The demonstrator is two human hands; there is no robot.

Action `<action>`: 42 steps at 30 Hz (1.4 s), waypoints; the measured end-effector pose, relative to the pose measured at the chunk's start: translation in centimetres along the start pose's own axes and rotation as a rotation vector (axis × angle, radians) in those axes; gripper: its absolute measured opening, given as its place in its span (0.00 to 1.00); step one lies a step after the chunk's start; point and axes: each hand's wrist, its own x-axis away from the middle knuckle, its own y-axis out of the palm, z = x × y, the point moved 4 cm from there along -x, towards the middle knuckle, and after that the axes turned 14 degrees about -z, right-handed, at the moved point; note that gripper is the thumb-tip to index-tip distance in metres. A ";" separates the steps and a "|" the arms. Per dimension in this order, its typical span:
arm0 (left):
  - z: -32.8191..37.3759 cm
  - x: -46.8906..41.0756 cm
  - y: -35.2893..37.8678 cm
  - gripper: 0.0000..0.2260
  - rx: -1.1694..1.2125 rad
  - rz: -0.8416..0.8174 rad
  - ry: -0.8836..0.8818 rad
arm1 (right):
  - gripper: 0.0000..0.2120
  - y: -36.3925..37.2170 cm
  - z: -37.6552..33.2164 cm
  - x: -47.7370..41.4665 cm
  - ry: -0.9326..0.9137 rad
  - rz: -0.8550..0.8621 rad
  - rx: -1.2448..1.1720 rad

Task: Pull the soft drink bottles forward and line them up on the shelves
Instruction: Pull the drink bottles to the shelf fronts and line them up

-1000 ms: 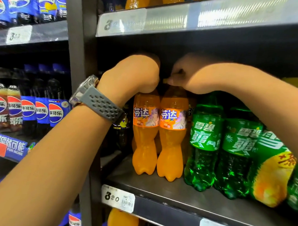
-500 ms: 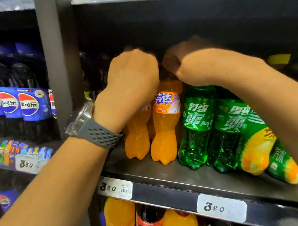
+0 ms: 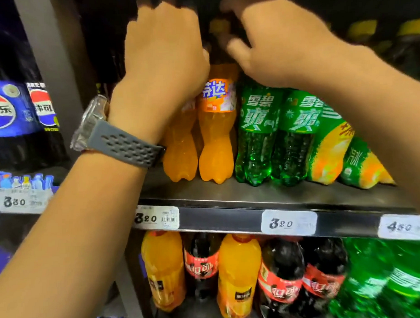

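watch [image 3: 113, 136]: a clear-cased dial on a grey, perforated, rubbery strap around the left wrist.
left hand [image 3: 162, 53]: its back faces the camera, laid over the top of the left orange bottle. The fingers run up into the dark, so a grip cannot be told.
right hand [image 3: 276, 44]: blurred, with fingers spread and loosely bent above the bottle necks, grasping nothing visible.
price tags [image 3: 156, 217]: white slips on the black front rail reading 3.20, 3.20 and 4.50. The first carries a barcode.
lower bottles [image 3: 239, 272]: smooth orange ones, dark cola with red labels and green ones. Their writing is blurred.
shelf [image 3: 253, 197]: dull grey metal.
orange bottles [image 3: 218, 139]: two waisted, clear plastic bottles standing upright side by side, set back a little from the shelf's front edge. The orange-and-purple label reads 芬达.
green bottles [image 3: 256, 138]: two dimpled translucent bottles just right of the orange pair, with 雪碧 and a large 爽 in white.
yellow-green bottles [image 3: 330, 150]: further right and leaning.
Pepsi bottles [image 3: 9, 113]: in the left bay, with blue labels, a red-white-blue globe and 可乐. A tag reading 3.80 sits beneath.
yellow caps [image 3: 364, 27]: dim, at the back.
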 end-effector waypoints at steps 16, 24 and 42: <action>15.8 14.0 1.4 0.11 0.722 -0.050 0.282 | 0.13 2.0 9.6 21.6 -0.095 0.004 -0.572; 26.8 25.8 5.7 0.07 1.097 -0.551 0.111 | 0.08 9.8 16.3 38.0 0.153 -0.370 -0.968; 31.8 46.2 14.2 0.14 0.677 -1.285 0.248 | 0.12 19.3 15.5 63.9 0.401 -1.195 -0.914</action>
